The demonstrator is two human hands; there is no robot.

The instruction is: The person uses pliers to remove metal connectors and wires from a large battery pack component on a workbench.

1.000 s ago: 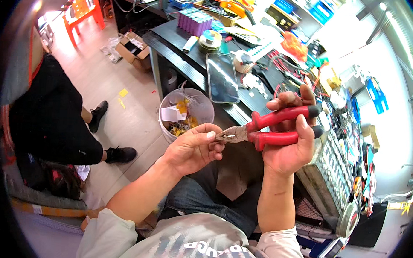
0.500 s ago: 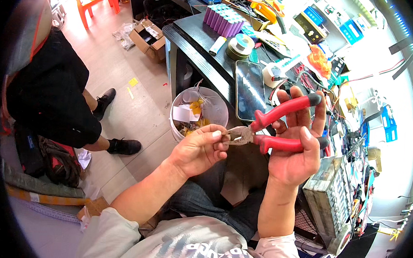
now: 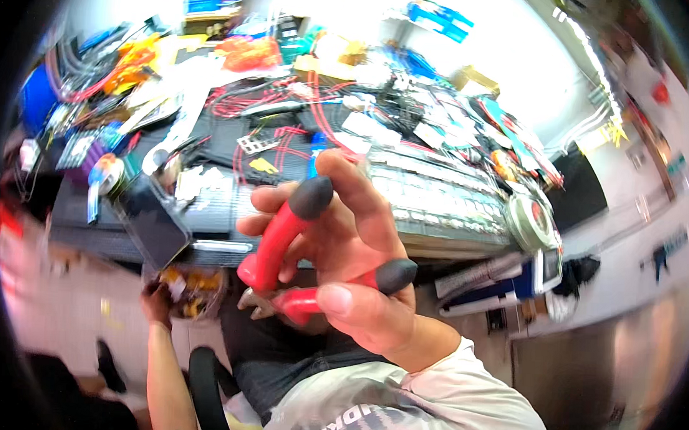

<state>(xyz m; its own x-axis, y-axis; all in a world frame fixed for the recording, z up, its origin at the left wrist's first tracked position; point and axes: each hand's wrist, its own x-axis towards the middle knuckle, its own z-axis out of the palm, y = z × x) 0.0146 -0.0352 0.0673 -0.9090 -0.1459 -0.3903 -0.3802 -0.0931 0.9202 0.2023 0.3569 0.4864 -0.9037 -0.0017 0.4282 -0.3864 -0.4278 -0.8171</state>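
In my right hand (image 3: 358,254) is a pair of pliers (image 3: 282,235) with red handles and black ends. Its handles are spread apart, with my thumb against the lower one and my fingers behind the upper one. The pliers' metal jaws are parted and point down and left, with nothing seen between them. My left hand (image 3: 156,303) is low at the left, beside a waste bin (image 3: 222,294) holding yellow and white scraps. Its fingers are dark and blurred, so whatever they may hold cannot be made out.
A cluttered black workbench (image 3: 214,217) stretches across in front of me. A phone (image 3: 156,218) lies near its front edge, left of a white strip (image 3: 220,246). Red wires (image 3: 249,99) and a long slotted block (image 3: 437,196) lie farther back. A black chair armrest (image 3: 206,386) rises beside my left forearm.
The view has swung right toward the bench. My left hand has left the pliers' jaws and moved down to the bin. My right hand still holds the pliers, now with the jaws tilted downward.
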